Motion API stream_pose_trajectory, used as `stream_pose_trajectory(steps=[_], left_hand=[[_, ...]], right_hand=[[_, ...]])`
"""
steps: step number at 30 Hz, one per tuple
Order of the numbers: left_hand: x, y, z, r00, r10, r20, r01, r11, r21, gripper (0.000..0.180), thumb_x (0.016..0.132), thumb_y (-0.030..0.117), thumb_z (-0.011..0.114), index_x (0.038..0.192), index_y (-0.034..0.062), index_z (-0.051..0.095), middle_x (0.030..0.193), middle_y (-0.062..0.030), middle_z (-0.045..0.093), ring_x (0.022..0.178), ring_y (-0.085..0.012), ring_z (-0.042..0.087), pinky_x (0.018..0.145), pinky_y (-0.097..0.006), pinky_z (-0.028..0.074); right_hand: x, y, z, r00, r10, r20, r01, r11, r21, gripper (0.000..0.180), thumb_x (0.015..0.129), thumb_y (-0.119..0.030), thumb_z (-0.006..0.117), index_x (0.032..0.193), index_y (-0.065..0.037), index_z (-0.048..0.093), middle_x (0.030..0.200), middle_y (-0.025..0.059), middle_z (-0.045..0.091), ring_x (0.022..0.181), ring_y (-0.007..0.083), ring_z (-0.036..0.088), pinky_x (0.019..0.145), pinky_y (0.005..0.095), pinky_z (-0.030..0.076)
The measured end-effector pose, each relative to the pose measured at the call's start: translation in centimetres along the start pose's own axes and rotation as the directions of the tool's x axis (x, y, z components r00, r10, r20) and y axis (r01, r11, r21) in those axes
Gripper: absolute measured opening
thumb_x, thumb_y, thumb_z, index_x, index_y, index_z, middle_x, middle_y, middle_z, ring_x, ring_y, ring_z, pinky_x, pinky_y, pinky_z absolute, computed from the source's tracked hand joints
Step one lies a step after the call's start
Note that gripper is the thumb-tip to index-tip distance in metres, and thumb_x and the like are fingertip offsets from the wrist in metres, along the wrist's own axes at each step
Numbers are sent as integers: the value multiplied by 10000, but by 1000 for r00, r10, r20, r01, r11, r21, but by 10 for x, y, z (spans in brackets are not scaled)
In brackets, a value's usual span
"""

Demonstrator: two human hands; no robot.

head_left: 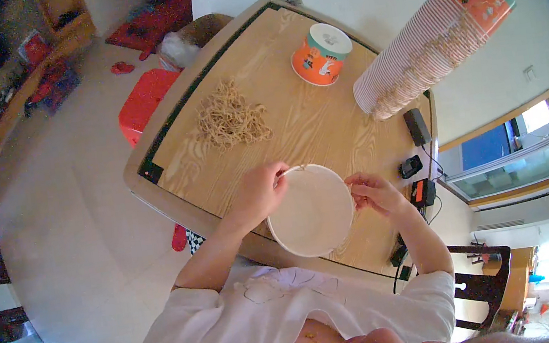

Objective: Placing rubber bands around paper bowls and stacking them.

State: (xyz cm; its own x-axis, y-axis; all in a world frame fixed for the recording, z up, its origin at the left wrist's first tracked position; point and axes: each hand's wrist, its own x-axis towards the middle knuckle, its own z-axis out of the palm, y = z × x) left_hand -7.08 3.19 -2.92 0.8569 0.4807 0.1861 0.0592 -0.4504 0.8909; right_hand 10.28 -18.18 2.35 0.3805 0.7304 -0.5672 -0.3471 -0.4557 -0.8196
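A round paper tub [312, 211] with a pale inside is held mouth up over the table's near edge. My left hand [265, 192] is closed on its left rim, fingertips curled over the edge. At the right rim, my right hand [376, 193] has its fingers bent and pressed against the tub's outer side; some fingertips are hidden. A small tan strand shows at the tub's far rim. Beyond my left hand lies a loose heap of tan rubber bands [232, 118]. An orange and green tub [320, 57] stands upside down farther back.
A tall stack of nested tubs [424, 47], with tan bands along its side, rises at the table's far right. Black devices and cables [411, 167] lie along the right edge. A red stool [146, 101] stands left of the table, a dark chair [490, 282] at right.
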Motion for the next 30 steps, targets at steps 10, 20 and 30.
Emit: stream_pose_trajectory(steps=[10,20,30], left_hand=[[4,14,-14,996,-65,-69,67,997,37,141,799,102,592,929,51,612,800,-144,648,719,-306,636,634,-394,499],[1,11,-5,985,-11,170,3,999,47,148,804,134,593,925,55,622,762,-141,637,694,-309,622,620,-408,482],[2,17,-1,974,43,221,-40,999,-17,155,811,148,586,936,58,607,752,-142,635,701,-314,621,618,-424,475]], right_hand=[[10,22,-22,999,12,48,-8,997,-74,159,876,-166,595,985,-51,599,836,0,590,705,97,565,655,237,500],[49,-9,6,987,-158,39,159,987,-35,44,875,-91,581,885,-49,574,723,-19,516,617,68,459,581,224,404],[77,13,0,994,-51,93,62,991,-120,135,872,-193,613,915,-65,609,776,-10,588,690,99,557,592,236,471]])
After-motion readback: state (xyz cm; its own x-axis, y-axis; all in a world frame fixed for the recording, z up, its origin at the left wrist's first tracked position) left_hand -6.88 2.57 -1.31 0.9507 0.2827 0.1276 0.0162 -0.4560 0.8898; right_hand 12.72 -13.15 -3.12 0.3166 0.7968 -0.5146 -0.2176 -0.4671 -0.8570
